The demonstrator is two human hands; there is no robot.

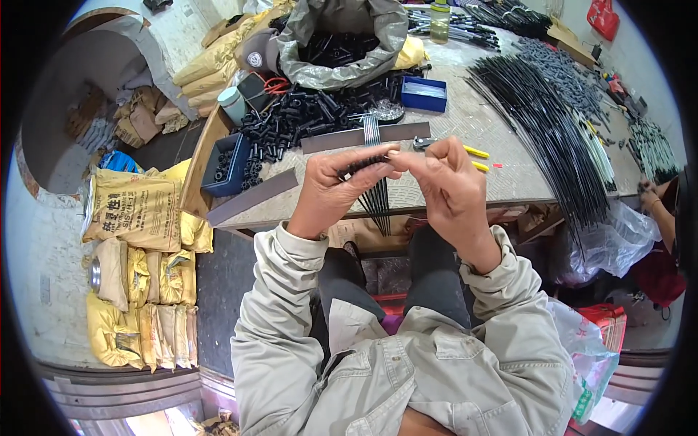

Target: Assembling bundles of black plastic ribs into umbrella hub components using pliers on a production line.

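By the table (502, 174), your left hand (327, 179) pinches rods (371, 131); your right hand (458, 174) curls close, its hold unclear. The rods look light, bendy, slick: pinch their middle.

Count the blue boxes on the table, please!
2: the left blue box, holding black parts, and the right blue box, below and right of the grey sack. The sack may hide more.

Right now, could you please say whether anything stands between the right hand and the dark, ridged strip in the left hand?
Nothing visible: the right hand is at one end of the dark, ridged strip; whether they touch is unclear.
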